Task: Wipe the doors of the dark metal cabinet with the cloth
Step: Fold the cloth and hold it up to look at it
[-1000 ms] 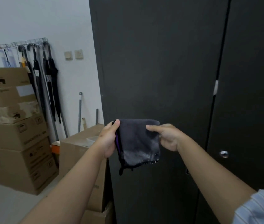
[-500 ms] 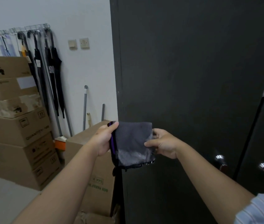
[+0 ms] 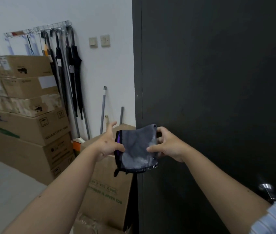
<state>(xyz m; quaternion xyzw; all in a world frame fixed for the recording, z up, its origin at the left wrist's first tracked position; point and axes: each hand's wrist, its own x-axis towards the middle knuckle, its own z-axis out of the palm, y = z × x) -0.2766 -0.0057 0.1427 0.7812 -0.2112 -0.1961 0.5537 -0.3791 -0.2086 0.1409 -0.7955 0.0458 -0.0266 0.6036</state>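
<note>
Midway down the frame, left hand (image 3: 107, 146) with fingers spread, only the thumb pinching the purple-trimmed edge of a folded grey cloth (image 3: 136, 149); right hand (image 3: 169, 146) clamped on the opposite edge, thumb in front. Cloth held in the air, just short of the dark metal cabinet (image 3: 218, 98) filling the right half, not yet pressed to the door. Door knob (image 3: 267, 187) at lower right. Cardboard boxes (image 3: 24, 115) stacked at left, umbrellas (image 3: 69, 68) hanging at upper left. Likely risk: loose left-hand hold letting the fold drop open, leaving a limp cloth that smears rather than wipes.
</note>
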